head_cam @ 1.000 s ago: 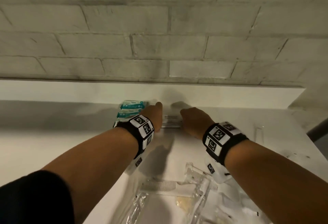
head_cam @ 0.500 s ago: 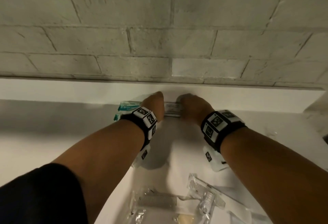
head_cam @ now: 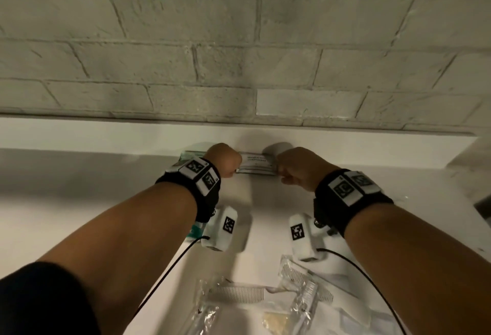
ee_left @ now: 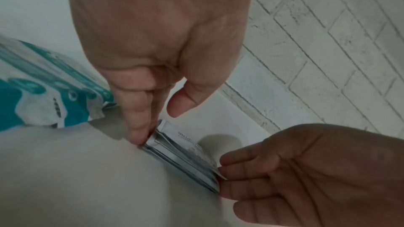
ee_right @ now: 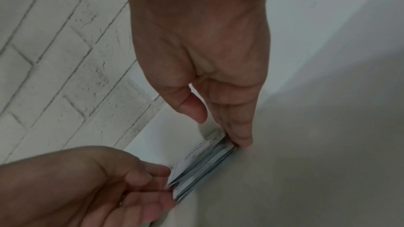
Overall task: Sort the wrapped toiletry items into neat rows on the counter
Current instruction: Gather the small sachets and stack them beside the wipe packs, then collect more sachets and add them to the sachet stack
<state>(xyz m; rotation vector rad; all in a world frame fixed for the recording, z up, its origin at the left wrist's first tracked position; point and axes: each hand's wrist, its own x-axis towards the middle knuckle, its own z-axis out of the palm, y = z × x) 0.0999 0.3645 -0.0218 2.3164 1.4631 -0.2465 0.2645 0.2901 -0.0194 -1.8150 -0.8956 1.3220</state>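
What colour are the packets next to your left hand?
The wrapped packets are teal and white, with small round shapes printed on them. The left wrist view shows them best.

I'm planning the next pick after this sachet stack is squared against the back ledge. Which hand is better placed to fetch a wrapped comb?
Probably the right hand: the wrapped combs lie nearer its forearm. The left hand sits beside the teal packets, across from them. Both now press the sachet stack.

White-painted brick wall (head_cam: 239, 42) behind counter; white ledge (head_cam: 106, 133) along its base.
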